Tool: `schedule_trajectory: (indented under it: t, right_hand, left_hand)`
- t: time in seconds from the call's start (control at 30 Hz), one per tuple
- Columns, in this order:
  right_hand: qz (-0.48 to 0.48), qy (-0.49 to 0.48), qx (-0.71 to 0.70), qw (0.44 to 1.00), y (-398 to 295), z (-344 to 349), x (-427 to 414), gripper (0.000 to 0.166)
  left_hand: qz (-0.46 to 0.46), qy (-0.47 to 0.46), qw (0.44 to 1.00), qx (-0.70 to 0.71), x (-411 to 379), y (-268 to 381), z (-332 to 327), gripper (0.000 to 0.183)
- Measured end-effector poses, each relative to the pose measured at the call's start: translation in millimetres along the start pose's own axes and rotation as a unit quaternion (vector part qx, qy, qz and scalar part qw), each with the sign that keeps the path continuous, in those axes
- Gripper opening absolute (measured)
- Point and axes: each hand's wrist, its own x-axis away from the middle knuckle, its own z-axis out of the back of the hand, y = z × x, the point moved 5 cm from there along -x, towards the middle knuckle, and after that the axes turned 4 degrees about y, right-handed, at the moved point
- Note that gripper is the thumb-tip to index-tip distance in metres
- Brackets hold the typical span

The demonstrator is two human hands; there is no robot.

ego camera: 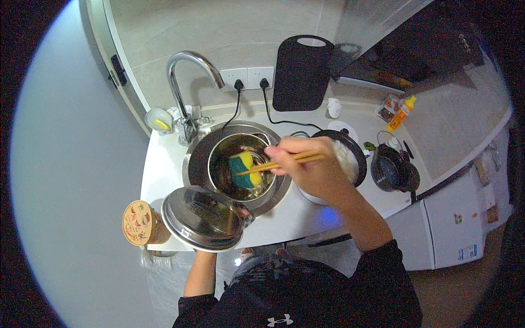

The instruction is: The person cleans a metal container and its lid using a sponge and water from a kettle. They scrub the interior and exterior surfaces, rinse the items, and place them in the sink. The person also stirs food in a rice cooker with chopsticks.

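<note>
My right hand [305,164] grips a pair of wooden chopsticks [270,165]. Their tips reach over a green and yellow sponge [242,170], which lies inside a stainless-steel pot [213,168]; whether they touch it I cannot tell. The pot sits in the round metal sink [192,164]. At the sink's front left, my left hand [245,212] holds up a shiny round metal pan or lid [201,217], tilted over the counter edge. Most of that hand is hidden behind the metal.
A chrome faucet [176,90] rises behind the sink. At left stands a paper food tub [137,223] bearing writing. Beyond my right hand is a pot [361,160] with whitish contents, then a dark glass kettle [387,166]. A black cutting board [303,74] leans on the wall beside two plugged-in cords.
</note>
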Motion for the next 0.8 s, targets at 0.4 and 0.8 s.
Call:
schedule_trajectory:
  t: [0.4,0.8]
  right_hand:
    - [0.009,0.207,-0.197,0.958,-36.6,54.6,29.1,0.025]
    - [0.008,0.260,-0.137,0.956,-23.8,46.1,39.3,0.033]
  left_hand:
    - [-0.091,0.192,0.971,-0.111,-1.1,26.0,-15.1,0.039]
    - [-0.176,0.281,0.602,-0.726,-0.9,89.6,9.1,0.054]
